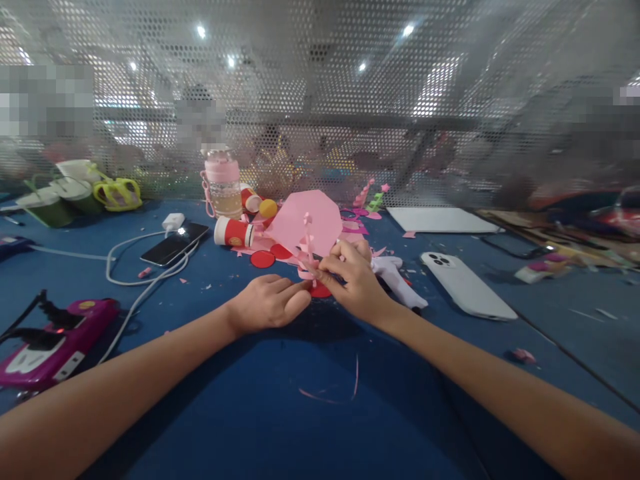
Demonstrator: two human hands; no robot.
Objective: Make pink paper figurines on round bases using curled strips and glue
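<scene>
Paper spiral in pale pink (309,244) stands between both hands, its lower part pinched by the right hand (353,275), probably to keep it upright above a flat red disc (321,291). The left hand (270,301), loosely curled, rests beside the base, perhaps as a brace, though I cannot tell whether it grips anything. Just beyond both hands shows a large, many-sided pink paper sheet (323,212).
</scene>
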